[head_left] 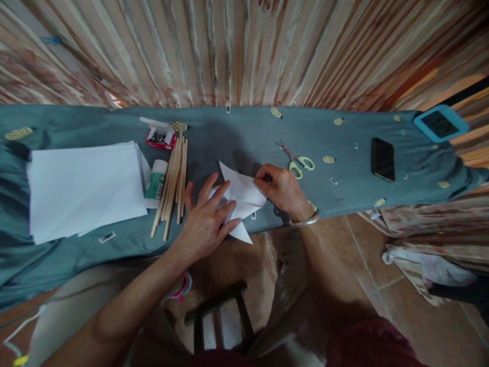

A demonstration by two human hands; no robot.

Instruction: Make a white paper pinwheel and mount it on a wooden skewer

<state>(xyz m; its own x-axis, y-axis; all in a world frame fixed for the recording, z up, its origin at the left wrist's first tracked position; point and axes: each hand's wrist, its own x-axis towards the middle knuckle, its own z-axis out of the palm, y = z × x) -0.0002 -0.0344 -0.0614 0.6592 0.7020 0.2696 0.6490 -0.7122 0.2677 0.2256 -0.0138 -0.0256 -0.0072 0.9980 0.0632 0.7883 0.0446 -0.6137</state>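
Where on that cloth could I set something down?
The cloth is bare between the scissors and the phone. A wider bare patch lies beyond the small white paper, between the red box and scissors. It's crowded left, where the paper stack, tube and wooden sticks sit close, and where both hands touch the small white paper.

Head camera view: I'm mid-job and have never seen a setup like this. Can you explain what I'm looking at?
There is no machine here: these are a person's bare hands, seen from a camera worn on the head, looking forward and down. The left hand lies spread over a folded white paper; the right hand pinches its right side. On the patterned cloth, to the left, are wooden sticks, a green-and-white tube, an open red box and white sheets. To the right are scissors, a phone and a blue-framed device.
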